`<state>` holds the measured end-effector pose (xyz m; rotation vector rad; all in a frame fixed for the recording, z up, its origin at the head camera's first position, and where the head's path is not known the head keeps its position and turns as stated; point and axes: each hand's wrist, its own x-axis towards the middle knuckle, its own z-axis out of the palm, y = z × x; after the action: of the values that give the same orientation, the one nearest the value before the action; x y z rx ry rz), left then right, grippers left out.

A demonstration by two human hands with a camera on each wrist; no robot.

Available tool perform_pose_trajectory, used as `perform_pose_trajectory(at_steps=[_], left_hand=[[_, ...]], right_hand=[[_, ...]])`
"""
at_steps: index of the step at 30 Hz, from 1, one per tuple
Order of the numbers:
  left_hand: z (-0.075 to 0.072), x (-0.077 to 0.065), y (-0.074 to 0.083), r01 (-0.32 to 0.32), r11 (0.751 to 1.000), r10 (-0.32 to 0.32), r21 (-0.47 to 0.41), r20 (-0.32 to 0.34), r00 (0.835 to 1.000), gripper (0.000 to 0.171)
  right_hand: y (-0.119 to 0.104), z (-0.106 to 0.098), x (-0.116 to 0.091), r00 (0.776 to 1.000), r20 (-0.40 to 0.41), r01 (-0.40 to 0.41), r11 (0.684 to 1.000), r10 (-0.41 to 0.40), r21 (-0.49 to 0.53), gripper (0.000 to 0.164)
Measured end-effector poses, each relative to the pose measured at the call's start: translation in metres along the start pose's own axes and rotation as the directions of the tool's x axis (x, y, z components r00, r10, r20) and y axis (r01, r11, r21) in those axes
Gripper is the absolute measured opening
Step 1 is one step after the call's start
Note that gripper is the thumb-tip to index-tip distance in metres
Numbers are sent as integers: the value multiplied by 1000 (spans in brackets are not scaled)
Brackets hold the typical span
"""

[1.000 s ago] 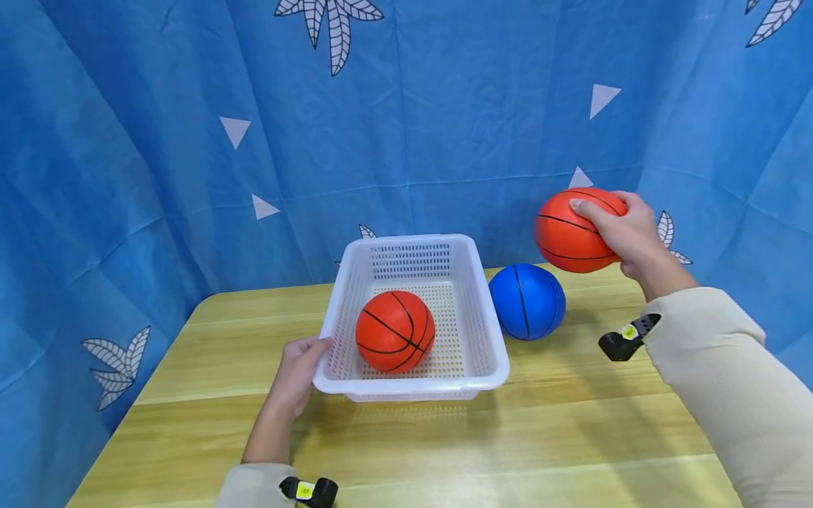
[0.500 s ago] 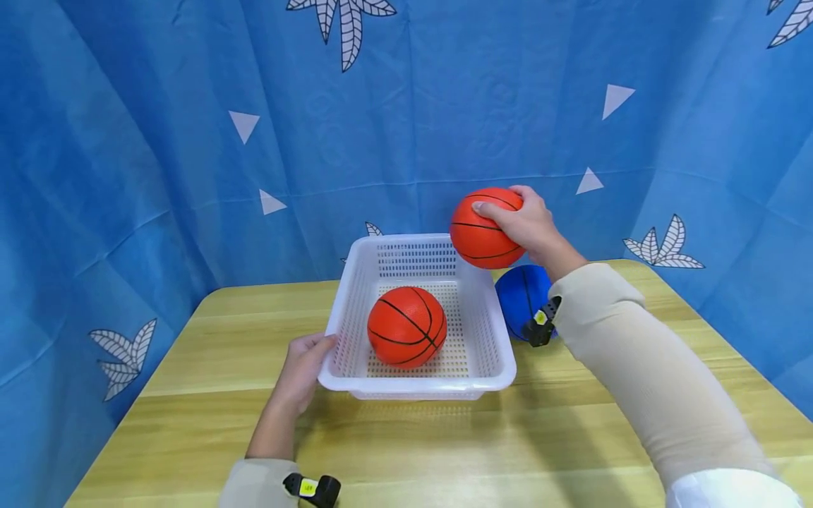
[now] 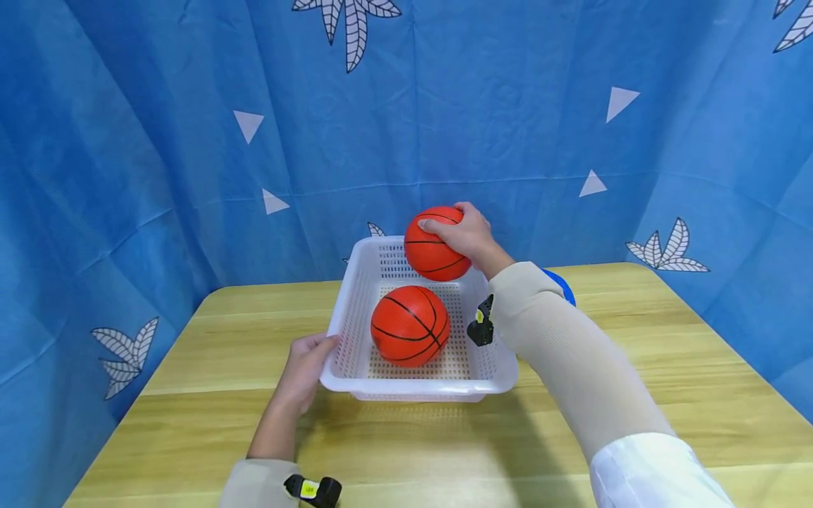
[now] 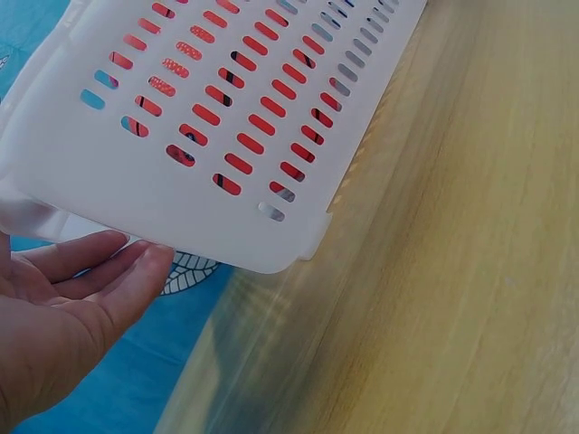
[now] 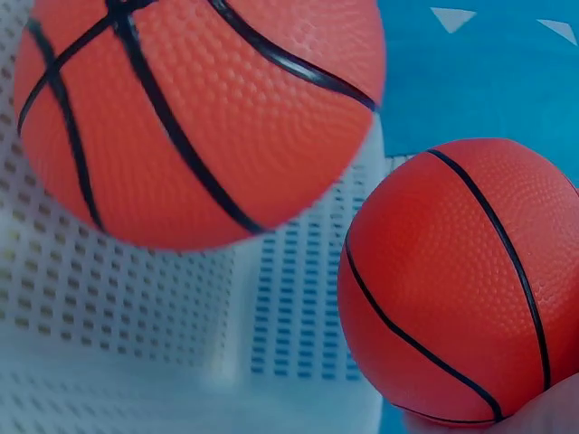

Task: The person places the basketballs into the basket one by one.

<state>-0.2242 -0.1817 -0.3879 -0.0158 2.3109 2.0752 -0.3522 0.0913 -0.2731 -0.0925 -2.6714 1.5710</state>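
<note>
A white plastic basket (image 3: 343,384) with slotted walls stands on the table, one red toy basketball (image 3: 410,327) lying inside it. My left hand (image 3: 306,370) pinches the basket's rim at its near left side; in the left wrist view the fingers (image 4: 136,280) reach under that rim. My right hand (image 3: 468,231) grips a second red basketball (image 3: 434,247) from its right side, over the back of the basket. This held ball (image 5: 461,280) appears apart from the other ball in the right wrist view. Behind the right forearm, a blue ball (image 3: 562,286) is mostly hidden.
The light wooden table (image 3: 241,339) extends left, right and in front of the basket. Close behind it hangs a blue curtain (image 3: 330,141) with white leaf and triangle prints. A small black camera (image 3: 480,324) is strapped to the right wrist.
My right hand has carried the red basketball leftward, from above the table's right side to over the basket's back. The blue ball is now mostly covered by the arm. The left hand keeps its hold.
</note>
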Motion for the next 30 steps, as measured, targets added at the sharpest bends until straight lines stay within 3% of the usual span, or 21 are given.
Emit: perform_pose_trajectory(at_steps=[20,26,30], left_hand=[[2,0,-1,-9,1000,9,-17,0,1000,37],[1,1,-1,-12,1000,12,-12,1,1000,37],[1,2,-1,-11,1000,11,-7,-3,1000,37]], right_hand=[[-6,52,10,997,70,-32,999,30,21,84],[-5,58,11,998,61,-18,1000,19,-17,69],[-2,61,11,987,162,-18,999,22,-26,57]])
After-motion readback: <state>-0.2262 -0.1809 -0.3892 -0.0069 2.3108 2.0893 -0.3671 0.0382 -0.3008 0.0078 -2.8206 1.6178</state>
